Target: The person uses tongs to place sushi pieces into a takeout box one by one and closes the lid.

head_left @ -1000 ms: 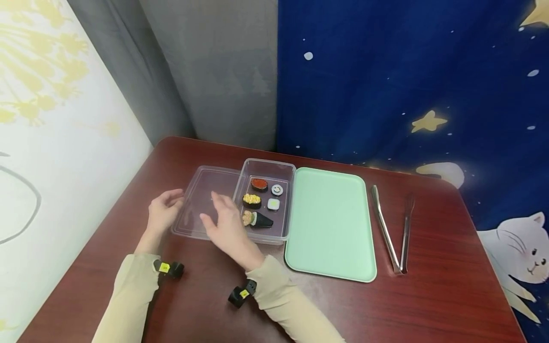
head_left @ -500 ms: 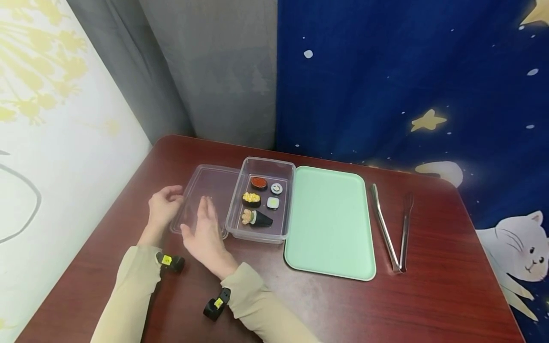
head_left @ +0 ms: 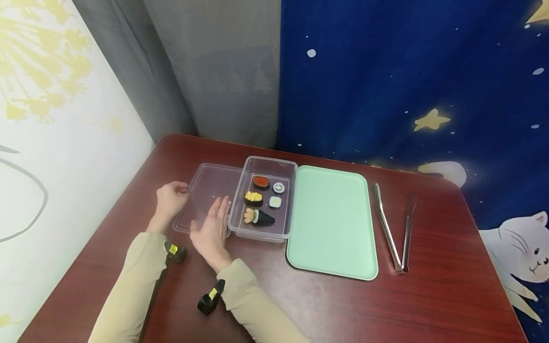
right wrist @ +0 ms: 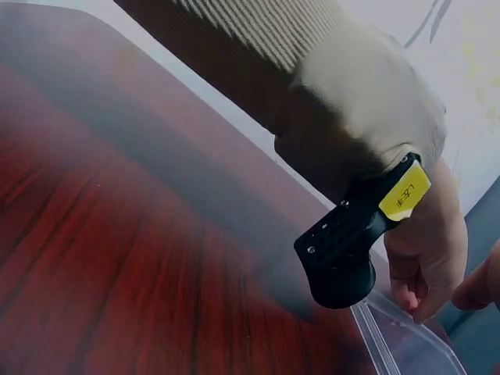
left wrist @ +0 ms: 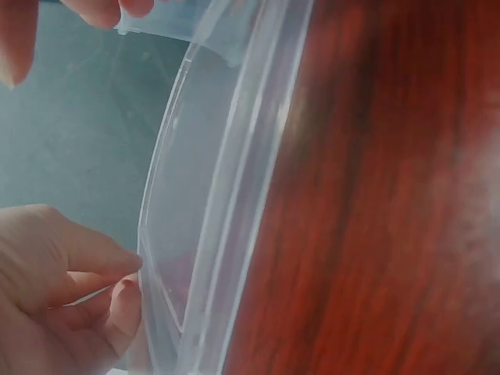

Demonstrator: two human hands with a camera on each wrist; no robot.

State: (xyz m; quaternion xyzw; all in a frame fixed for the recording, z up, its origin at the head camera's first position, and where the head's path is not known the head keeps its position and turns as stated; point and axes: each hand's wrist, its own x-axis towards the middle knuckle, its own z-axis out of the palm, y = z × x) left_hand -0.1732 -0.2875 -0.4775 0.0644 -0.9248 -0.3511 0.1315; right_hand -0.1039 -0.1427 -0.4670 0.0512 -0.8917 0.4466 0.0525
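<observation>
A clear plastic lid [head_left: 199, 200] lies on the table, left of a clear plastic container [head_left: 261, 234]. My left hand [head_left: 171, 201] is at the lid's left edge; in the left wrist view its thumb and fingertip pinch the rim. Over the lid's near right part is my right hand [head_left: 211, 233], fingers straight and thumb apart, close to the container's left wall. Whether it touches is unclear. Inside the container lie toy sushi: a red-topped piece [head_left: 260, 182], a yellow-topped piece [head_left: 253, 197], a round roll [head_left: 279, 187], a white square roll [head_left: 275, 202] and a hand roll [head_left: 259, 217].
A mint-green tray [head_left: 332, 221] lies against the container's right side. Further right, metal tongs [head_left: 391, 233] lie spread on the dark red table [head_left: 437, 267]. Curtains hang behind the table, and a pale wall stands on the left.
My right hand has moved left, from beside the sushi to over the lid, then slightly back right. My left hand stays at the lid's edge. Container, tray and tongs have not visibly moved.
</observation>
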